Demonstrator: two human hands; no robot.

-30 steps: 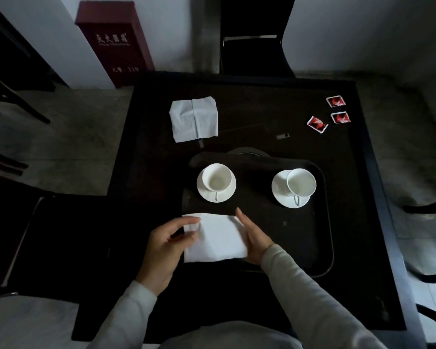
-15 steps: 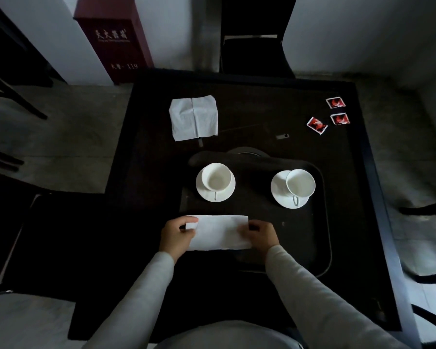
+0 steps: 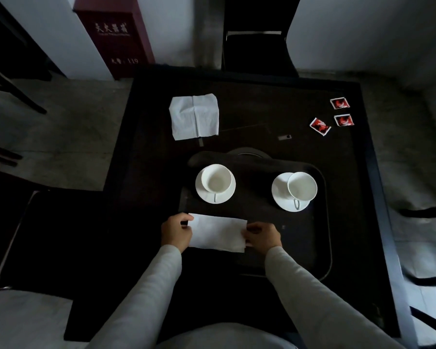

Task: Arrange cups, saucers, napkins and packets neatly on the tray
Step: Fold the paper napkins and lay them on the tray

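Note:
A dark tray [image 3: 322,248] lies on the black table. On it stand two white cups on saucers, the left cup [image 3: 216,182] and the right cup [image 3: 302,186]. A folded white napkin [image 3: 218,233] lies at the tray's near left corner. My left hand [image 3: 176,231] grips its left edge and my right hand [image 3: 262,236] grips its right edge. A second white napkin [image 3: 194,116] lies unfolded on the table beyond the tray. Three red packets [image 3: 320,126] sit at the table's far right.
A small light tag [image 3: 284,137] lies on the table [image 3: 146,152] behind the tray. A dark chair [image 3: 257,46] stands at the far side, a red cabinet [image 3: 116,36] at the far left, and other chairs at both sides.
The napkin went from a square under flat hands to a narrower folded rectangle. Both hands moved to its short ends and now pinch them.

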